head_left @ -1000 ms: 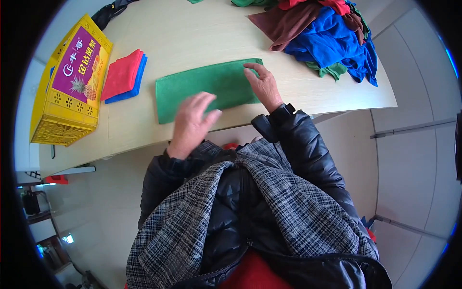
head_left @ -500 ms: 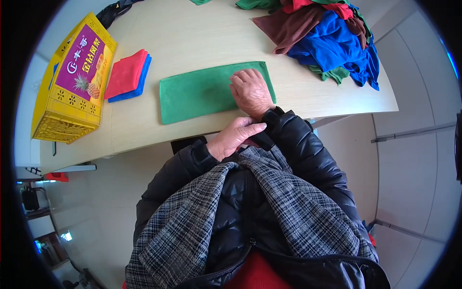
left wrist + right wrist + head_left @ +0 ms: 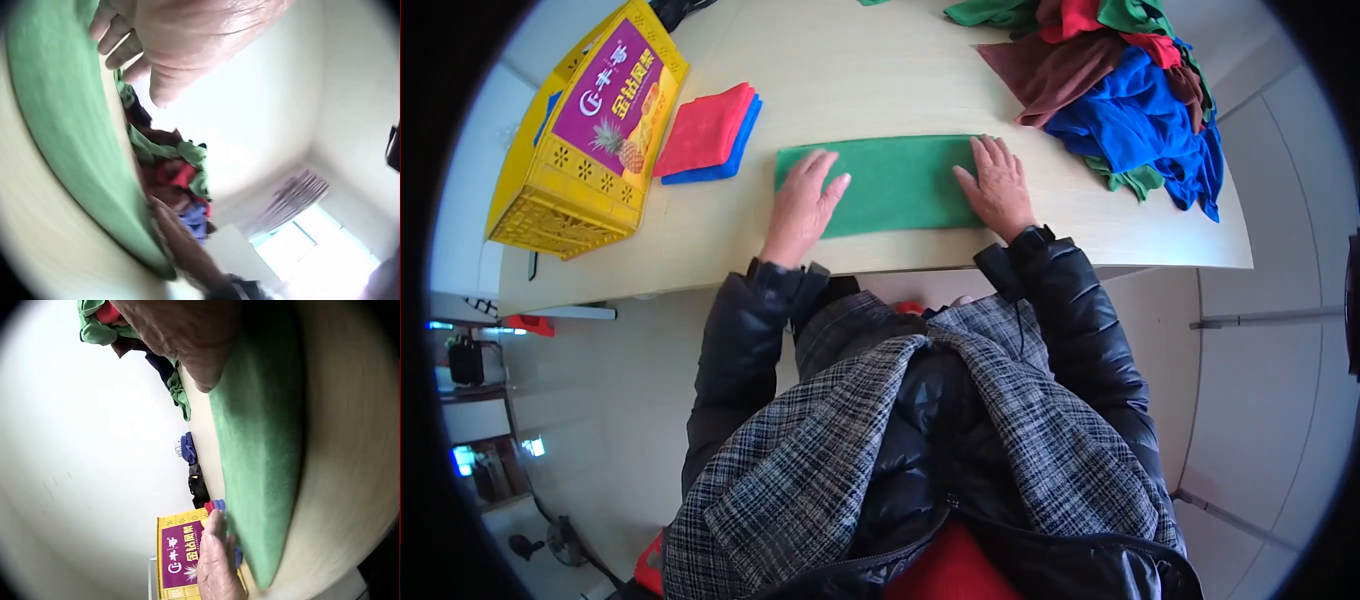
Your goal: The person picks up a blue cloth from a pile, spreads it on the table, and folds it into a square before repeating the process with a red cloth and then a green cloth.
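Note:
A green cloth (image 3: 900, 185), folded into a long rectangle, lies flat along the near side of the table. Over its left end is my left hand (image 3: 802, 205), fingers extended and thumb held out, slightly blurred. My right hand (image 3: 1000, 188) lies at the right end with its fingers straight and the thumb over the green fabric. Neither hand grips anything. In the left wrist view, the left palm (image 3: 187, 37) shows above the cloth (image 3: 69, 112). From the right wrist, the cloth (image 3: 262, 450) stretches away toward the other hand (image 3: 219, 562).
Left of the green cloth sit a folded red cloth (image 3: 705, 130) and a blue one (image 3: 745, 140) partly beneath it. A yellow crate (image 3: 575, 215) with a pineapple label stands at the table's left. A loose heap of blue, brown, red and green cloths (image 3: 1125, 110) occupies the right.
My hands came together near the right wrist half a second ago, then moved apart to opposite ends of the green cloth. The cloth now lies straighter, and the head view has shifted.

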The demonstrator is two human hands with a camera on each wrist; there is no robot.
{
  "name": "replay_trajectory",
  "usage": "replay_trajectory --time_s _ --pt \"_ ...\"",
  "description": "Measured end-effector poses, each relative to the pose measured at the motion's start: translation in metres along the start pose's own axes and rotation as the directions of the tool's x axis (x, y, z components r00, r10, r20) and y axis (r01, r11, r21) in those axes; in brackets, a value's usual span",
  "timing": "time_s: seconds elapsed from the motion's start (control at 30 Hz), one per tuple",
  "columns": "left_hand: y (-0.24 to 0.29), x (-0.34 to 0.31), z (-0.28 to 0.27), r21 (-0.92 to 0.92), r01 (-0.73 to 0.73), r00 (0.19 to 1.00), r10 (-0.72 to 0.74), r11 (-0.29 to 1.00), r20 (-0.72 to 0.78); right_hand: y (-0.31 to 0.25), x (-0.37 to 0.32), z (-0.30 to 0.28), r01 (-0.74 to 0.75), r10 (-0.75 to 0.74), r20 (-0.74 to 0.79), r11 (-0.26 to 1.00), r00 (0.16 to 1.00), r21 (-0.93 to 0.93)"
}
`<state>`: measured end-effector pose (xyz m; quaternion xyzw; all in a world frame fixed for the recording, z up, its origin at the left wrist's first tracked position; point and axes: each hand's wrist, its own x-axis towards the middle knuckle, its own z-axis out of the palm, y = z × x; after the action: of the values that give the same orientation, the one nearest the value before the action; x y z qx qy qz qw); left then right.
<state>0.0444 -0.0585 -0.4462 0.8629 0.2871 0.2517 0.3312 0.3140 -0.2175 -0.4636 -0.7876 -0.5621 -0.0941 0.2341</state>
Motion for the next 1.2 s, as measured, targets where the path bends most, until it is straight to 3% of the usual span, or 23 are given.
replay_trajectory --time_s 0.03,0.1,0.13,0.27,0.53,0.6,0.67,0.7,0.73,0.77,0.8,0.83,0.9,0.93,1.0,1.03,1.07,1.17,1.2 --pt "-0.018 0.002 0.002 0.220 -0.045 0.998 0.052 0.975 -0.023 0.003 0.000 0.006 0.035 -0.033 0.014 0.995 0.999 -0.097" --pt "-0.042 0.001 0.002 0.616 -0.114 0.988 0.155 0.779 -0.014 0.003 -0.001 0.009 0.028 -0.023 0.054 0.994 0.998 -0.102" --pt "-0.048 0.000 0.000 0.622 -0.101 0.990 0.141 0.776 -0.015 0.004 -0.002 0.010 0.014 -0.004 0.088 0.992 0.996 -0.123" --pt "-0.047 -0.001 -0.002 0.562 -0.046 0.997 0.007 0.826 0.072 0.004 -0.001 0.004 -0.006 0.027 0.157 0.991 0.987 -0.135" --pt "-0.056 -0.006 -0.003 0.565 -0.066 0.998 0.045 0.822 0.050 0.009 -0.010 0.002 0.011 0.012 0.142 0.988 0.990 -0.157" --pt "-0.059 -0.003 -0.002 0.444 -0.056 0.996 0.084 0.894 -0.042 0.002 -0.015 -0.004 0.019 0.003 0.128 0.986 0.992 -0.168" --pt "-0.052 0.005 -0.002 0.380 -0.061 0.990 0.105 0.923 -0.098 -0.015 -0.013 -0.020 0.131 -0.131 0.007 0.988 0.991 -0.084" --pt "-0.039 0.009 -0.006 0.229 -0.019 0.988 0.054 0.973 -0.147 -0.029 -0.013 -0.031 0.189 -0.191 -0.053 0.981 0.980 -0.048" --pt "-0.024 0.013 -0.008 0.070 0.020 0.983 -0.006 0.997 -0.183 -0.047 -0.015 -0.037 0.191 -0.193 -0.014 0.961 0.981 0.201" --pt "-0.010 0.016 -0.008 -0.093 0.051 0.976 -0.070 0.994 -0.205 -0.070 -0.016 -0.044 0.170 -0.199 0.022 0.884 0.980 0.436" --pt "0.003 0.021 -0.005 -0.097 0.047 0.978 -0.066 0.994 -0.200 -0.094 -0.017 -0.055 -0.157 -0.142 0.319 0.645 0.937 0.748" --pt "0.018 0.029 -0.002 -0.188 0.046 0.968 -0.091 0.981 -0.234 -0.115 -0.017 -0.062 -0.509 -0.208 0.571 0.285 0.794 0.812" --pt "0.041 0.041 0.006 -0.365 0.029 0.945 -0.145 0.931 -0.294 -0.139 -0.021 -0.059 -0.763 -0.350 0.716 0.005 0.605 0.647" --pt "0.046 0.044 0.010 -0.368 0.022 0.946 -0.138 0.930 -0.294 -0.143 -0.022 -0.054 -0.759 -0.345 0.714 0.008 0.609 0.651" --pt "0.053 0.045 0.015 0.012 -0.136 0.916 0.131 0.991 -0.380 -0.149 -0.024 -0.037 -0.822 -0.381 0.751 -0.046 0.540 0.568" --pt "0.055 0.045 0.016 0.209 -0.199 0.884 0.267 0.957 -0.383 -0.151 -0.024 -0.033 -0.851 -0.402 0.766 -0.072 0.502 0.520" --pt "0.056 0.045 0.017 0.211 -0.199 0.884 0.268 0.957 -0.384 -0.151 -0.026 -0.029 -0.850 -0.404 0.764 -0.071 0.503 0.521" --pt "0.058 0.045 0.021 0.692 -0.342 0.759 0.621 0.636 -0.195 -0.157 -0.031 -0.031 -0.897 -0.289 0.849 -0.136 0.442 0.421" --pt "0.057 0.044 0.023 0.691 -0.344 0.758 0.623 0.636 -0.196 -0.158 -0.032 -0.032 -0.896 -0.287 0.849 -0.136 0.444 0.422"
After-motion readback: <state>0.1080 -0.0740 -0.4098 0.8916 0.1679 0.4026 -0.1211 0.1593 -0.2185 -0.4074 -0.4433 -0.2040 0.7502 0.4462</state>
